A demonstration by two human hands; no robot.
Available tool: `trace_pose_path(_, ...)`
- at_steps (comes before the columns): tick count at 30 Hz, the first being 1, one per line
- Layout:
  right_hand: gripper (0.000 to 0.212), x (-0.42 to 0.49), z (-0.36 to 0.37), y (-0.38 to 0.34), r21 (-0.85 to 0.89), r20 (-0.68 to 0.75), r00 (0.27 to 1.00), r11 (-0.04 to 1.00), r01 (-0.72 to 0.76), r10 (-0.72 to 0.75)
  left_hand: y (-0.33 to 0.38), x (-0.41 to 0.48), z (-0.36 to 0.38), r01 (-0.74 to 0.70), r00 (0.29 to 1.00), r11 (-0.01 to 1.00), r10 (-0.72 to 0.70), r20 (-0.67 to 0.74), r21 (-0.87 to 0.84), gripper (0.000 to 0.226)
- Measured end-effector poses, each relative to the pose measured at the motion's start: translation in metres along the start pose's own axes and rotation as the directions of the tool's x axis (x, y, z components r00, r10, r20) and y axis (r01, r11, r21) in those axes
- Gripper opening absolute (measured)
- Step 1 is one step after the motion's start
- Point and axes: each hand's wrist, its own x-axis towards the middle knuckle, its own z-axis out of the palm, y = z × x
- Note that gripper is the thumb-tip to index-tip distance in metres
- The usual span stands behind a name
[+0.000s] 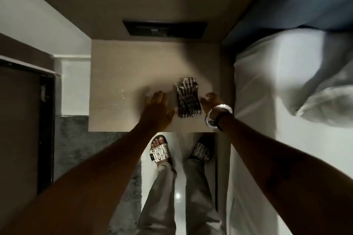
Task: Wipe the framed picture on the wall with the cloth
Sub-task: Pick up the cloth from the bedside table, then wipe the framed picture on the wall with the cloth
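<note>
View blurred; framed picture not visible | cloth [188, 99] folded on beige bedside table [118, 74], bed [267, 101] right | left hand [158, 108] spread flat, empty | right hand [211, 101] loosely curled, empty, beside cloth

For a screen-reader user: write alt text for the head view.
Seen from above, a striped cloth lies on a beige bedside table with the left hand and the right hand open on either side of it, neither gripping it. A white bed lies to the right; sandalled feet stand below.
</note>
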Motion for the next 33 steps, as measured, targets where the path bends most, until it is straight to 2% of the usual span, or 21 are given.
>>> trace_pose_path(2,0.050,0.022,0.010,-0.006,0.028,0.014,1.000,0.999,-0.023,0.023,0.000,0.022,0.015,-0.030,0.999,0.999,0.030,-0.034,-0.012,0.068)
trace_pose_path(5,0.043,0.048,0.032,-0.011,-0.035,-0.031,0.999,0.999,-0.039,0.038,-0.005,0.048,0.033,-0.021,0.999,1.000,0.021,-0.036,-0.015,0.070)
trace_pose_path(7,0.044,0.045,0.046,-0.011,0.011,-0.081,0.996,0.999,-0.042,0.043,-0.007,0.053,0.042,-0.016,0.998,1.000,0.014,-0.059,-0.027,0.070)
trace_pose_path(10,0.046,0.042,0.061,-0.004,0.112,-0.107,0.984,0.985,-0.133,0.145,-0.006,0.050,0.048,0.033,0.997,0.997,-0.037,-0.061,-0.068,0.074)
trace_pose_path(12,0.037,0.039,0.064,-0.002,0.152,-0.058,0.976,0.968,-0.200,0.210,-0.006,0.040,0.050,0.065,0.997,0.996,-0.067,-0.040,-0.054,0.079)
trace_pose_path(14,0.026,0.033,0.063,-0.003,0.268,0.023,0.971,0.935,-0.233,0.236,-0.008,0.028,0.047,0.081,0.997,0.995,-0.082,-0.012,-0.062,0.081)
trace_pose_path(16,0.026,0.025,0.057,-0.007,0.372,0.075,0.971,0.897,-0.240,0.229,-0.008,0.020,0.038,0.107,0.994,0.990,-0.109,-0.019,-0.097,0.080)
trace_pose_path(17,0.019,0.019,0.054,-0.008,0.393,0.083,0.977,0.894,-0.215,0.199,-0.007,0.015,0.031,0.141,0.989,0.982,-0.144,-0.014,-0.126,0.080)
trace_pose_path(19,0.007,-0.001,0.039,-0.013,0.430,0.087,0.988,0.889,-0.155,0.130,-0.001,0.006,0.006,0.199,0.978,0.959,-0.208,-0.020,-0.201,0.080)
trace_pose_path(23,0.018,-0.045,-0.014,-0.025,0.544,0.050,0.996,0.835,-0.085,0.069,0.018,-0.018,-0.068,0.232,0.950,0.906,-0.289,-0.115,-0.353,0.076)
trace_pose_path(25,0.009,-0.070,-0.048,-0.038,0.589,0.028,0.995,0.803,-0.092,0.094,0.032,-0.031,-0.111,0.166,0.959,0.912,-0.238,-0.155,-0.376,0.073)
trace_pose_path(26,0.012,-0.079,-0.062,-0.044,0.629,0.015,0.995,0.773,-0.085,0.097,0.040,-0.036,-0.131,0.128,0.965,0.920,-0.202,-0.168,-0.371,0.071)
trace_pose_path(28,0.022,-0.112,-0.105,-0.066,0.682,-0.008,0.999,0.731,-0.030,0.048,0.065,-0.048,-0.183,0.039,0.968,0.932,-0.125,-0.219,-0.360,0.069)
trace_pose_path(30,0.015,-0.157,-0.150,-0.088,0.726,-0.028,0.999,0.687,0.041,-0.030,0.098,-0.058,-0.240,-0.032,0.952,0.935,-0.079,-0.295,-0.352,0.069)
trace_pose_path(32,0.034,-0.197,-0.187,-0.108,0.820,0.029,0.999,0.573,-0.006,-0.031,0.131,-0.067,-0.288,-0.110,0.927,0.938,-0.022,-0.373,-0.329,0.068)
trace_pose_path(33,0.037,-0.226,-0.215,-0.120,0.859,0.028,0.998,0.512,0.005,-0.057,0.155,-0.077,-0.324,-0.191,0.904,0.934,0.048,-0.425,-0.302,0.068)
